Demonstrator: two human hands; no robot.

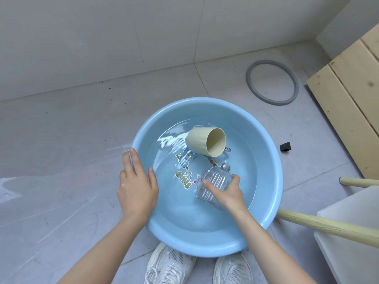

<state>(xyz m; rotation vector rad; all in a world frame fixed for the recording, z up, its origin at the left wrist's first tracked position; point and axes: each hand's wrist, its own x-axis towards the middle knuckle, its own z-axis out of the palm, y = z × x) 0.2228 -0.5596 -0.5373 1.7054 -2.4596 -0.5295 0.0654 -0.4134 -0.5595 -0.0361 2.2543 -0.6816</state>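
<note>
Down at the bottom of the head view, a pair of white sneakers [170, 267] sits right against the blue basin [274, 160] on the tiled floor. Over the basin now: the left hand [137, 187] lies flat on the near-left rim, fingers straight along it and thumb down the inner wall. It's steadying, not clutching.

The right hand [227, 193] is curled round the clear bottle [215, 181], thumb across its ribbed side. The bottle lies tilted in the shallow water, right of centre, with its open neck pointing away from the person. A cream cup [205, 142] lies on its side at the far part of the basin, apart from the bottle.

Risks from here? Wet ribbed plastic is slick, so a loose grip could let the bottle squirt free and knock the cup. A hard push on that rim could tip the basin and slop water onto the shoes. A wooden pole [328, 224] lies close on the right, in elbow range.
</note>
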